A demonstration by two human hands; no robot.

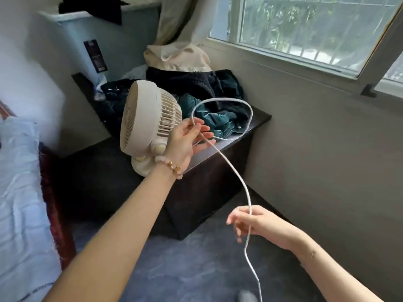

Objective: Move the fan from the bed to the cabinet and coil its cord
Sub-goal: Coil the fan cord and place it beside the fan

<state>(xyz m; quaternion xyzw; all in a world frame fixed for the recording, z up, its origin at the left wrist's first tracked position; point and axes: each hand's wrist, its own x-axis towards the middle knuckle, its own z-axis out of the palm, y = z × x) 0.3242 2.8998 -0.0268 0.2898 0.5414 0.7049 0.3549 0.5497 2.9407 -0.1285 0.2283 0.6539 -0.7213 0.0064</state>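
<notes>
A cream desk fan (148,120) stands upright on the near end of a dark cabinet (209,171), its grille facing left. Its white cord (235,171) forms one loop above the cabinet top and then runs down toward the floor. My left hand (187,140) is just right of the fan and pinches the loop of cord between thumb and fingers. My right hand (253,223) is lower, in front of the cabinet, with its fingers closed loosely around the hanging length of cord. The cord's plug end runs out of the bottom of the frame.
A heap of dark and teal clothes (207,101) with a beige bag (178,57) on top fills the back of the cabinet. The bed (19,192) with a pale blue sheet lies at left. A window wall is at right, with blue carpet (174,269) below.
</notes>
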